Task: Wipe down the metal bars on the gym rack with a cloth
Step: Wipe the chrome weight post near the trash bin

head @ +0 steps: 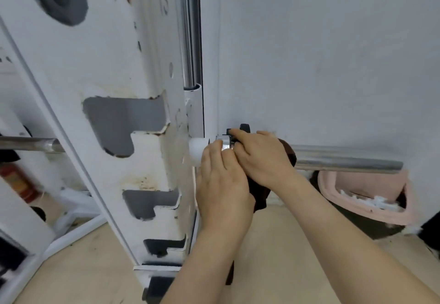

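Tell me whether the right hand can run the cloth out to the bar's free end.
Probably yes: beyond the right hand and cloth, the bar looks bare to its end; the pink container sits below it.

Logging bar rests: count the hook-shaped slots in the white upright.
3, down the white upright: top slot, middle slot below it, bottom slot near the floor. Others may sit above the frame.
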`<act>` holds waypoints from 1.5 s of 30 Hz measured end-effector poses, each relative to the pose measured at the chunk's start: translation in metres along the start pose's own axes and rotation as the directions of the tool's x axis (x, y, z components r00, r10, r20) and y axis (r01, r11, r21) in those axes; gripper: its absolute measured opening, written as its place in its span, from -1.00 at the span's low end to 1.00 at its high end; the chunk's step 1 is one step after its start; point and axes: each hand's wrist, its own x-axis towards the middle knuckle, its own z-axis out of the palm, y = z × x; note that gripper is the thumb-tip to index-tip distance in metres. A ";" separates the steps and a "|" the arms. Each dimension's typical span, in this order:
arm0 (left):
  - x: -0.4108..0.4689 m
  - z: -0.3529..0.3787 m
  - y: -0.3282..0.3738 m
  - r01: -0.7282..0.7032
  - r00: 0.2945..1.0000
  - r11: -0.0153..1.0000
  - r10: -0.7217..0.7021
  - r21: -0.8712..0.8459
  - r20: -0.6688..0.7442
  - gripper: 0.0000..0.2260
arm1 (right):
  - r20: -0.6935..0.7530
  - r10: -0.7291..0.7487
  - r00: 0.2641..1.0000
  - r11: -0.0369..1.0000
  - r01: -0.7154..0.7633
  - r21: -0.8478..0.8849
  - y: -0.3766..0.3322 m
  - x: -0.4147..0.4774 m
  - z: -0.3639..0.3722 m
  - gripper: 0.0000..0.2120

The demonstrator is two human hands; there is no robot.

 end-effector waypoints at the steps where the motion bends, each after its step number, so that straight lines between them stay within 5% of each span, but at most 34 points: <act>1: 0.001 -0.001 0.001 0.009 1.000 1.000 -0.009 -0.010 0.015 -0.49 | 0.055 -0.005 0.998 0.998 0.002 0.067 0.001 -0.002 -0.007 -0.56; 3: 0.005 -0.006 0.001 0.020 0.999 0.999 -0.019 -0.044 0.034 -0.50 | 0.136 -0.040 0.990 0.994 0.026 0.104 0.008 -0.007 -0.020 -0.59; 6: 0.018 -0.014 -0.002 0.043 0.997 0.998 -0.040 -0.055 0.059 -0.31 | 0.203 0.152 0.967 0.949 -0.086 -0.302 0.021 -0.016 -0.033 -0.31; 8: 0.024 -0.016 -0.001 0.062 0.995 0.998 -0.060 -0.014 0.083 -0.25 | 0.239 0.285 0.928 0.858 -0.135 -0.496 0.017 -0.015 -0.030 -0.36; 11: 0.026 -0.013 -0.003 0.033 0.997 0.999 -0.033 0.001 0.069 -0.39 | 0.178 0.159 0.971 0.802 -0.022 -0.597 -0.006 0.000 -0.007 -0.57; 14: 0.029 -0.009 -0.006 0.070 0.996 0.998 -0.070 -0.007 0.056 -0.55 | 0.091 -0.013 0.996 0.858 0.058 -0.511 -0.014 0.013 0.006 -0.70; 17: 0.026 -0.009 -0.008 0.052 0.996 0.999 -0.053 0.013 0.072 -0.44 | 0.071 -0.089 0.994 0.913 0.110 -0.394 -0.002 0.004 0.007 -0.70; 24: 0.023 -0.015 -0.004 -0.008 0.996 0.990 -0.004 0.139 0.085 -0.35 | -0.071 0.128 0.989 0.852 -0.146 -0.503 0.062 -0.030 -0.016 -0.61; 29: 0.022 -0.011 -0.002 0.012 1.000 0.976 -0.018 0.217 0.022 -0.47 | -0.096 -0.034 0.995 0.917 -0.007 -0.399 -0.002 0.000 0.034 -0.79; 32: 0.020 -0.006 -0.004 -0.032 0.998 0.964 0.015 0.263 0.067 -0.37 | -0.164 -0.124 0.979 0.906 0.044 -0.420 0.011 -0.007 0.032 -0.79; 36: 0.019 -0.002 -0.004 -0.064 0.992 0.961 0.032 0.268 0.123 -0.18 | -0.081 0.059 0.995 0.874 -0.091 -0.477 0.061 -0.035 -0.008 -0.64; 39: 0.028 0.003 -0.002 -0.071 0.992 0.964 0.041 0.254 0.123 -0.24 | -0.097 0.148 0.984 0.873 -0.176 -0.454 0.055 -0.026 -0.008 -0.64; 42: 0.036 0.009 -0.003 -0.069 0.996 0.960 0.051 0.270 0.072 -0.44 | -0.139 0.023 0.990 0.894 -0.082 -0.441 0.010 -0.008 0.030 -0.82; 45: 0.039 0.013 -0.002 -0.068 0.997 0.959 0.056 0.275 0.053 -0.53 | -0.213 -0.159 0.964 0.892 0.048 -0.449 0.022 -0.009 0.033 -0.77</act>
